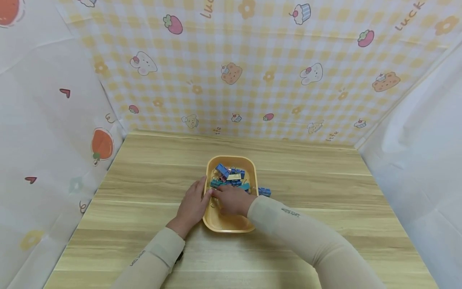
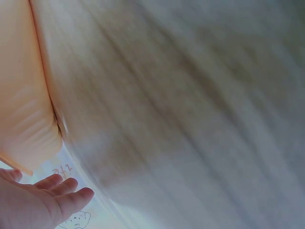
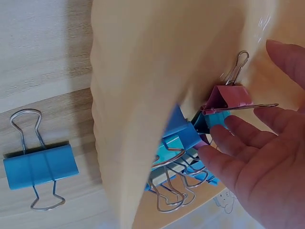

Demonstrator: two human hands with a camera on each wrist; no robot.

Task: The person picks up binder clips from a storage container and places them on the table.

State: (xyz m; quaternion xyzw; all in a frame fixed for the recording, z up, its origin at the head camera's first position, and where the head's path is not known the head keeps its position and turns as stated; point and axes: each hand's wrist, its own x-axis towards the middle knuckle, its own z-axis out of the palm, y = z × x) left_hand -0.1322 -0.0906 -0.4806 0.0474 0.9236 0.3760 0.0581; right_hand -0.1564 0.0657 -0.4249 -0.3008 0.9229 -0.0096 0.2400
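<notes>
A yellow-orange plastic basket [image 1: 231,230] stands on the table, with a pile of binder clips [image 1: 234,177] in blue, teal, pale yellow and dark red. My left hand [image 1: 193,203] rests against the basket's left side, thumb at the rim; its fingers look straight in the left wrist view. Inside the basket my right hand [image 1: 232,199] reaches among the clips. In the right wrist view its fingers are extended beside a dark red binder clip [image 3: 231,97], thumb spread apart. Fingertips touch the pile, and nothing is seen pinched.
One blue binder clip [image 3: 40,164] lies on the wooden table [image 1: 306,176] just outside the basket's right wall. A yellow checked cloth [image 1: 270,52] hangs behind the table, with white cloths at both sides.
</notes>
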